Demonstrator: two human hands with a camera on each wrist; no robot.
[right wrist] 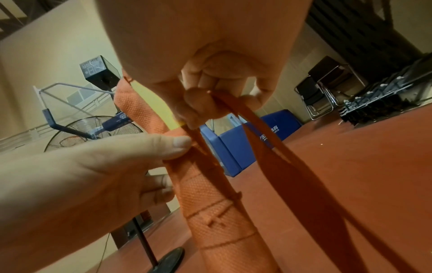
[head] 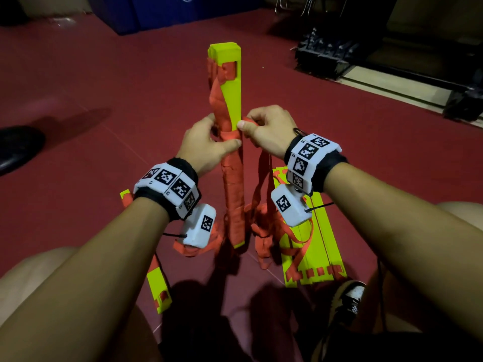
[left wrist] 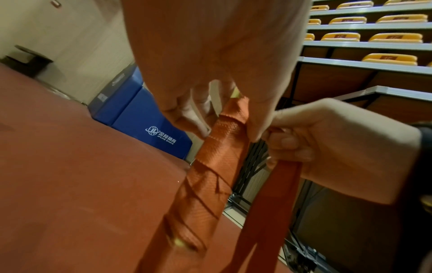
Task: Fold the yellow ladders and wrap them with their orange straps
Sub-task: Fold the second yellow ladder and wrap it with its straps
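Note:
A folded yellow ladder bundle (head: 231, 82) stands tilted on the red floor, its lower half wound in orange strap (head: 234, 194). My left hand (head: 211, 143) grips the bundle at the top of the winding, thumb pressed across the strap (left wrist: 224, 140). My right hand (head: 264, 126) pinches the loose orange strap (right wrist: 236, 109) just right of the bundle; the strap's free lengths (head: 262, 178) hang down to the floor. In the right wrist view the left thumb (right wrist: 173, 146) holds the last turn on the wrapped bundle (right wrist: 210, 203).
Another flat yellow ladder (head: 316, 244) with orange straps lies at the right beside my shoe (head: 345, 299). A third yellow piece (head: 158, 286) lies at the lower left. Blue mats (head: 156, 14) stand at the back, black equipment (head: 326, 56) at the back right, a dark shoe (head: 18, 147) at left.

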